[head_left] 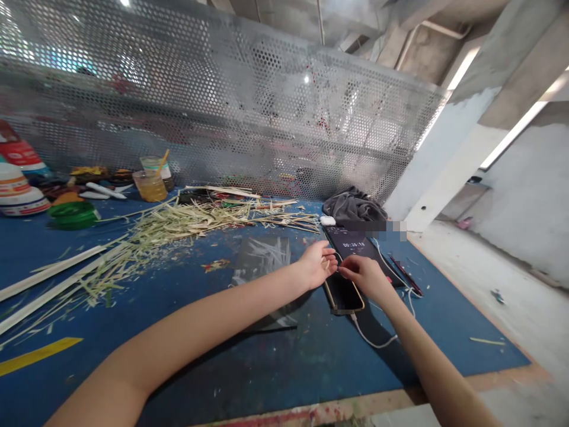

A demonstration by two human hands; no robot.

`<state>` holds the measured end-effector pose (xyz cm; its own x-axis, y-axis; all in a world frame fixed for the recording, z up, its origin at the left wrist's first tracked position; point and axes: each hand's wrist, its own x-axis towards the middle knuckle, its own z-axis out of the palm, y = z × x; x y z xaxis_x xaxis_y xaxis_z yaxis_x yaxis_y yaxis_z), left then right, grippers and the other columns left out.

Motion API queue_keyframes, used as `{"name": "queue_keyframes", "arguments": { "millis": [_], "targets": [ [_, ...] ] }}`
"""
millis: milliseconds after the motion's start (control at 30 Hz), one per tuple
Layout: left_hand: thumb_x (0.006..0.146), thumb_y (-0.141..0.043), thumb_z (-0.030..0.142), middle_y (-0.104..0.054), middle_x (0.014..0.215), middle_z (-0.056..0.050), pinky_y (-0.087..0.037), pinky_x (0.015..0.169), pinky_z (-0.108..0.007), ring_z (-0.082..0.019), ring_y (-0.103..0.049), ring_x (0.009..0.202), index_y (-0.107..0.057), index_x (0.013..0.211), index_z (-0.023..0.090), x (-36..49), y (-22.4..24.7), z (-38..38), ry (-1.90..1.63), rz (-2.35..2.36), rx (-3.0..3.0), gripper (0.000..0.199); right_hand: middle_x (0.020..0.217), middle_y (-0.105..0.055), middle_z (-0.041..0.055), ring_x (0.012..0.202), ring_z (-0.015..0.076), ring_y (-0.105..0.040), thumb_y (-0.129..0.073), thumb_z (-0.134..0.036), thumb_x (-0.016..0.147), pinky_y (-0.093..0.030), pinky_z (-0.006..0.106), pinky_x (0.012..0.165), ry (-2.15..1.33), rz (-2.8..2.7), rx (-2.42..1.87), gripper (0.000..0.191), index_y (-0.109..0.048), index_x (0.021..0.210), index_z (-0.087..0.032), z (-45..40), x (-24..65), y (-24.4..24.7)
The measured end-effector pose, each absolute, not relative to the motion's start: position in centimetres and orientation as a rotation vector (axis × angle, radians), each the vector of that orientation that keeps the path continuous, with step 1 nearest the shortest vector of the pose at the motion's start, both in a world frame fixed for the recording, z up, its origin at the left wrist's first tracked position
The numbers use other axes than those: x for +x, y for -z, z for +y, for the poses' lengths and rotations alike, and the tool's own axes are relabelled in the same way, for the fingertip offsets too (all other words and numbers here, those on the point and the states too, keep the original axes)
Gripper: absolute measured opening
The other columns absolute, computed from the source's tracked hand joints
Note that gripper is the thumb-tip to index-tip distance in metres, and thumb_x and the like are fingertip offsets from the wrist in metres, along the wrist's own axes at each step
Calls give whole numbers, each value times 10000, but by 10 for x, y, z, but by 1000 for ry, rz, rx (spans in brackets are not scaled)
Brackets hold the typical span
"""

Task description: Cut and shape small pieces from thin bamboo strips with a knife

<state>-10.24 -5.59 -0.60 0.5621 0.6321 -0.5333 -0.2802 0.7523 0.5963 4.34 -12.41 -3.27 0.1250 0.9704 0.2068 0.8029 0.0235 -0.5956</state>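
Over the right part of the blue table, my left hand [317, 265] is turned palm up with its fingers curled. A small pale sliver [326, 263] seems to lie in them. Close beside it, my right hand [363, 275] is closed in a pinch, thumb against fingers. What it pinches is too small to make out; a thin dark curve shows near the fingertips. Below both hands lies a phone [344, 295] with a gold edge and a dark screen, partly covered by them. A white cable [377, 345] runs from its near end.
Behind the phone lies a dark tablet [351, 242] showing a timer, with a white earphone case [328, 220] and grey cloth [355, 206] beyond. Split bamboo strips and shavings [178, 228] cover the left. Jars [150, 185] and bottles [20, 193] stand before a perforated metal screen [249, 101].
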Motion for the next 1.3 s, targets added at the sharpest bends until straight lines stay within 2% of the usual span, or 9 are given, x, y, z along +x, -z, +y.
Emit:
{"name": "queue_keyframes", "arguments": {
  "millis": [267, 600, 733, 867, 967, 1067, 1167, 1233, 1300],
  "targets": [
    [919, -543, 372, -588, 1157, -91, -531, 822, -396, -196, -606, 974, -550, 1181, 145, -88, 8, -60, -548, 816, 498, 346, 725, -712, 50, 656, 206, -622, -520, -353, 783, -411, 286, 608, -387, -1736, -1810, 229, -684, 762, -194, -128, 46, 37],
    [929, -502, 437, -616, 1043, -72, -526, 762, -354, -164, -612, 870, -574, 1100, 132, -95, 10, -61, -495, 804, 656, 357, 686, -707, 34, 637, 200, -625, -505, -344, 799, -414, 278, 604, -398, -1717, -1819, 238, -678, 715, -204, -133, 44, 34],
    [940, -446, 475, -614, 1084, -90, -479, 858, -383, -189, -596, 977, -588, 1031, 123, -97, 7, -62, -494, 804, 754, 391, 694, -707, 42, 649, 206, -632, -497, -368, 806, -417, 283, 606, -372, -1682, -1834, 253, -674, 753, -195, -135, 47, 32],
    [958, -354, 461, -574, 1219, -164, -405, 939, -322, -235, -497, 1224, -587, 899, 132, -96, 5, -65, -487, 795, 869, 408, 674, -697, 36, 629, 198, -621, -490, -389, 809, -417, 280, 595, -352, -1663, -1850, 269, -659, 743, -191, -136, 46, 33],
    [973, -295, 426, -566, 1256, -173, -385, 941, -302, -236, -460, 1274, -596, 879, 149, -96, -1, -68, -483, 778, 997, 420, 691, -702, 31, 642, 196, -627, -484, -403, 817, -430, 279, 604, -327, -1657, -1873, 284, -669, 753, -197, -139, 51, 31],
    [954, -389, 303, -623, 1174, -117, -386, 907, -260, -192, -531, 1170, -636, 873, 169, -115, -18, -69, -491, 728, 1197, 292, 765, -720, 40, 699, 209, -648, -483, -436, 820, -451, 288, 634, -219, -1569, -1969, 309, -687, 803, -204, -148, 77, 22],
    [818, -602, 159, -677, 992, -46, -385, 847, -239, -173, -578, 962, -685, 819, 192, -162, -35, -66, -471, 658, 1460, 89, 855, -727, 76, 792, 251, -658, -503, -414, 810, -464, 329, 688, -30, -1380, -2143, 303, -693, 878, -189, -159, 123, 16],
    [793, -643, 186, -681, 863, -42, -380, 808, -255, -179, -574, 858, -697, 773, 170, -201, -35, -62, -408, 650, 1665, 60, 892, -721, 104, 818, 278, -658, -531, -310, 791, -464, 371, 728, 43, -1282, -2272, 259, -694, 927, -163, -163, 155, 21],
    [890, -507, 301, -662, 864, -14, -383, 741, -254, -157, -571, 789, -684, 836, 196, -236, -24, -59, -319, 782, 2282, 213, 906, -708, 135, 856, 291, -654, -574, -223, 777, -466, 398, 775, 58, -1225, -2394, 184, -688, 888, -129, -162, 179, 35]
  ]
}}
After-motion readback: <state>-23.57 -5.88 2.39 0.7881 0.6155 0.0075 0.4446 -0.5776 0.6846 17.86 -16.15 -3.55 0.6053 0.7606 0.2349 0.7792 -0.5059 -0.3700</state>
